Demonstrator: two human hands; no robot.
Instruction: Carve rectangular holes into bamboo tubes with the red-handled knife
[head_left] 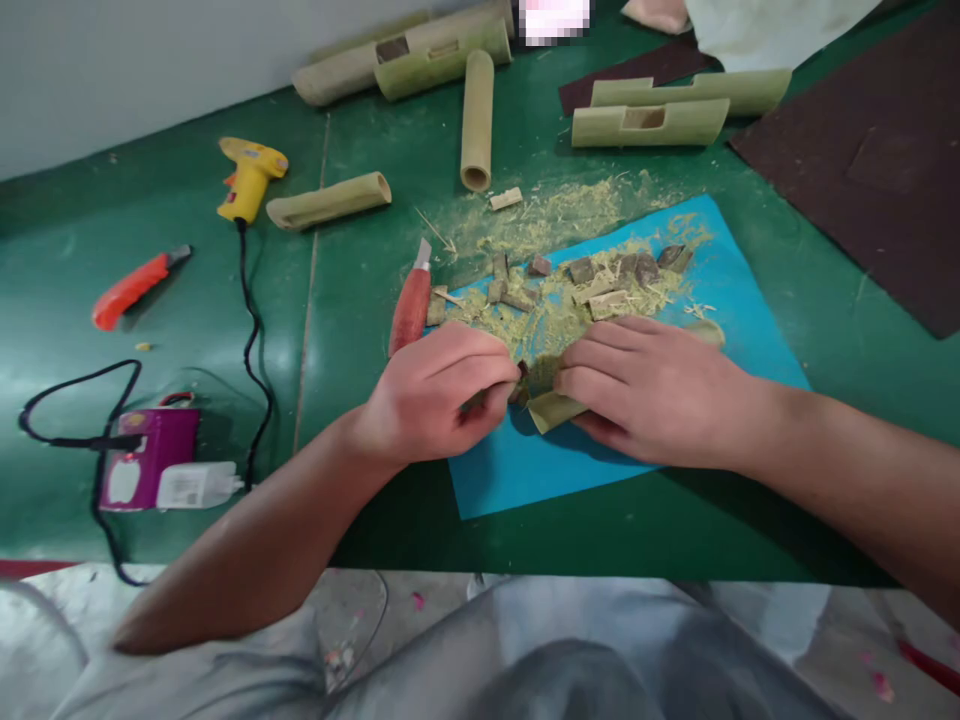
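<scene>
My right hand (652, 390) is wrapped over a bamboo piece (553, 408) lying on a blue sheet (517, 475); its ends show at both sides of the hand. To its left, my left hand (442, 390) is closed in a pinch. A small dark bit (523, 371) shows at its fingertips, too small to name. Yellow-green shavings (540, 325) and brown chips (581, 270) lie just beyond both hands. Close to my left hand rests a red-handled knife (411, 310), blade pointing away.
At the left on the green table (202, 300) are a yellow glue gun (251, 178), an orange cutter (135, 290) and a purple box (146, 450) with cables. Cut bamboo tubes (477, 120) lie farther back. A dark brown sheet (862, 160) covers the right side.
</scene>
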